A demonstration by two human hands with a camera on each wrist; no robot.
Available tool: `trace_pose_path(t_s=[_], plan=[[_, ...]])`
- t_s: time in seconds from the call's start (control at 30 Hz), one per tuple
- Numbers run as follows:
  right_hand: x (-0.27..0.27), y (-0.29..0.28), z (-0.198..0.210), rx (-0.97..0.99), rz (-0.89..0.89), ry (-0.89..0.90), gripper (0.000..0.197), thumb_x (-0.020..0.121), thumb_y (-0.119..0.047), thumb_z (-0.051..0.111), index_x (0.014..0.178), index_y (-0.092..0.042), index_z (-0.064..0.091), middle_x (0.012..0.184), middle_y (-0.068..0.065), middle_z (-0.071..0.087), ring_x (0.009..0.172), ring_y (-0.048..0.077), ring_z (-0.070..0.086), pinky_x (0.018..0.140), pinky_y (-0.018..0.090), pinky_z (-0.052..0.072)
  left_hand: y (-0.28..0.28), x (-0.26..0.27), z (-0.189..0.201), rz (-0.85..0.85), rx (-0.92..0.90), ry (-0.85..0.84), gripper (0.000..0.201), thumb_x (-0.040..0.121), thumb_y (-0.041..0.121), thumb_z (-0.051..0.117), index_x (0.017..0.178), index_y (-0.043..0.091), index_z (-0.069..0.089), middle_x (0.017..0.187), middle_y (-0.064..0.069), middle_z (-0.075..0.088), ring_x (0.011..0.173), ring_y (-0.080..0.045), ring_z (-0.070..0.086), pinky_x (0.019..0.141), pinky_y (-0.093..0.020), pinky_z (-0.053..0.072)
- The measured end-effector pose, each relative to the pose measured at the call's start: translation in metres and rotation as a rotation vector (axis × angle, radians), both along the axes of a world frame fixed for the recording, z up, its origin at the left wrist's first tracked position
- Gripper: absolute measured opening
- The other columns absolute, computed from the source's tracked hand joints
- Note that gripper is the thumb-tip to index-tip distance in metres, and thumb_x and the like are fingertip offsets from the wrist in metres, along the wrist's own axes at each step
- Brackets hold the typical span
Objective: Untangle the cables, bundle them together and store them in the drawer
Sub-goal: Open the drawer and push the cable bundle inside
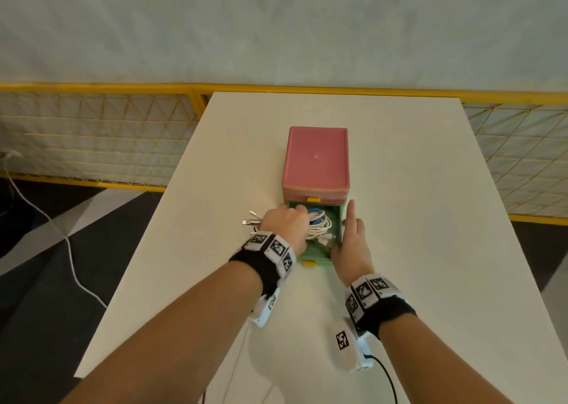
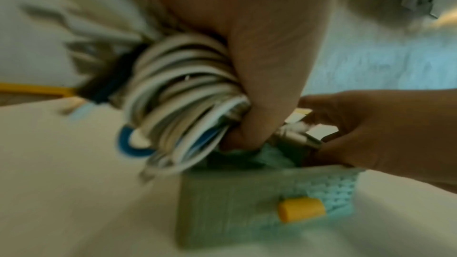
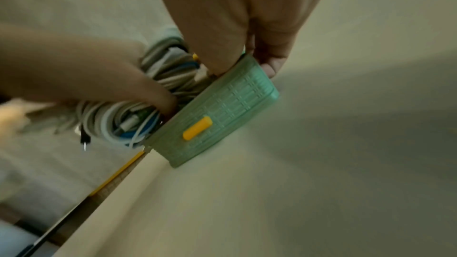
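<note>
- The green drawer (image 1: 322, 260), with its yellow handle, is standing pulled out of the pink unit (image 1: 316, 157) on the tabletop (image 1: 415, 188).
- The cable bundle (image 1: 318, 226), white coils with a blue one among them, is hanging partly into it at the left wall. Its metal plug ends are sticking out leftward, and my left grip (image 1: 284, 223) is clutching it.

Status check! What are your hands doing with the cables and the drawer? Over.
Left hand grips cable bundle, partly inside open green drawer. Right hand pinches drawer's side wall. Plugs stick out past left edge, not in yet.
</note>
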State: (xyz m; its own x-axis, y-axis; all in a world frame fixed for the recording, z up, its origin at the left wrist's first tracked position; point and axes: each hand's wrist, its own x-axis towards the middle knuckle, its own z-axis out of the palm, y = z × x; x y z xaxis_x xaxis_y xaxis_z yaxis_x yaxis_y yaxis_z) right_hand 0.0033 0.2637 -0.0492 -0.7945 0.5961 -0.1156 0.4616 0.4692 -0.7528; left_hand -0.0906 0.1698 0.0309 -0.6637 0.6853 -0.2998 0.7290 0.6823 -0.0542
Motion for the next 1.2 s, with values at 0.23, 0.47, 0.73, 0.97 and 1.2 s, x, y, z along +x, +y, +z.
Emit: trace_pose_path(t_s=[0.23,0.47,0.73,0.97,1.2], plan=[[0.008,-0.001,-0.003,0.203,0.187,0.089,0.077,0.088,-0.007,0.056,0.148,-0.037,0.018,0.156,-0.021,0.001,0.112,0.02,0.057,0.088,0.035,0.052,0.049,0.008,-0.024,-0.06,-0.337,0.17,0.027,0.099,0.012,0.036,0.113,0.016,0.059,0.114,-0.004,0.062,0.105,-0.024,0.059,0.074,-0.036,0.035],[0.005,0.001,-0.003,0.226,0.235,-0.066,0.059,0.09,-0.012,0.055,0.145,-0.02,0.033,0.153,-0.002,0.03,0.124,0.023,0.05,0.101,0.033,0.042,0.049,0.004,-0.017,-0.087,-0.404,0.109,0.028,0.096,0.024,0.045,0.119,0.015,0.056,0.118,-0.005,0.059,0.111,-0.031,0.053,0.096,-0.042,0.041],[0.004,0.002,-0.002,0.226,0.228,-0.079,0.06,0.089,-0.009,0.054,0.144,-0.016,0.032,0.152,-0.002,0.029,0.11,0.025,0.059,0.092,0.036,0.05,0.039,0.012,-0.034,-0.114,-0.212,0.15,0.026,0.098,0.005,0.035,0.115,0.002,0.055,0.116,-0.014,0.058,0.105,-0.032,0.057,0.069,-0.034,0.035],[-0.009,0.006,0.002,0.252,0.325,-0.27,0.072,0.092,-0.009,0.046,0.151,-0.02,0.007,0.16,-0.006,0.004,0.107,0.03,0.06,0.088,0.038,0.049,0.037,0.002,-0.024,-0.059,-0.146,0.064,0.021,0.093,0.027,0.051,0.108,0.013,0.057,0.112,-0.006,0.062,0.107,-0.028,0.056,0.074,-0.032,0.035],[-0.011,0.01,0.003,0.294,0.387,-0.319,0.076,0.092,-0.013,0.047,0.151,-0.02,-0.001,0.16,-0.002,-0.001,0.105,0.028,0.061,0.09,0.036,0.049,0.028,0.008,-0.039,-0.079,-0.197,0.117,0.043,0.095,0.034,0.051,0.122,0.0,0.051,0.121,-0.016,0.057,0.111,-0.031,0.051,0.093,-0.036,0.038]])
